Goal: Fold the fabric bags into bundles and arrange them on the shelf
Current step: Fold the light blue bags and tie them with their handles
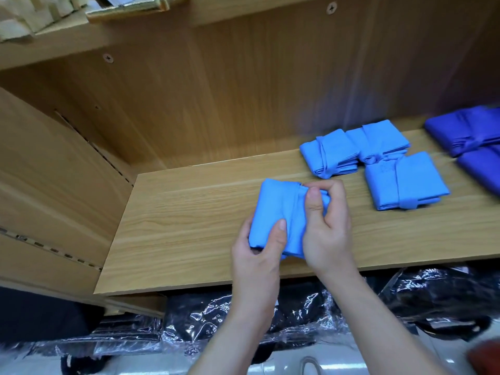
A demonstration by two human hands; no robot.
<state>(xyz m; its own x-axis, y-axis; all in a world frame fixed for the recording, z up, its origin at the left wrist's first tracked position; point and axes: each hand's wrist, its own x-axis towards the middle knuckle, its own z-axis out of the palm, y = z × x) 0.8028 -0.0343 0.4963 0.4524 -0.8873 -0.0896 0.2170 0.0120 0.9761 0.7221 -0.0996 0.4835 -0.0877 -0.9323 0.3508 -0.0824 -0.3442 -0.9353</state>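
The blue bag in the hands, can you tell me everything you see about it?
The bag is light blue and looks like soft, thin cloth. It is folded into a thick bundle, smooth on top and bunched into wrinkles at its upper right. The right hand pinches that bunched part, and the left hand grips the near end with its thumb on top. It sits tilted over the wooden shelf, apart from the other bundles. Its near edge is hidden behind the hands.
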